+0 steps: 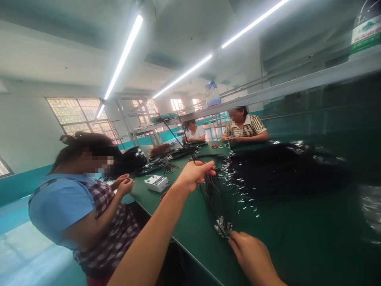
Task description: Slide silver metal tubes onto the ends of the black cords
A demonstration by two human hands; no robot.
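My left hand point(195, 174) is closed around the upper part of a bundle of thin black cables point(212, 196), raised over the green table. The bundle hangs down toward me and ends in a cluster of silver metal connectors point(222, 227). At that cluster my right hand point(248, 248) is closed, its thumb and fingertips pinched at the right edge of the connectors. How many cable ends it grips is hidden. To the right of the bundle lies a big heap of black cables point(276, 171) with shiny metal tips along its left side.
A small white box with a green button point(156, 183) stands left of my forearm. Another person point(71, 206) sits close on my left; two more people point(245, 129) work across the green table point(285, 234). A metal shelf point(297, 88) with bottles runs above the table.
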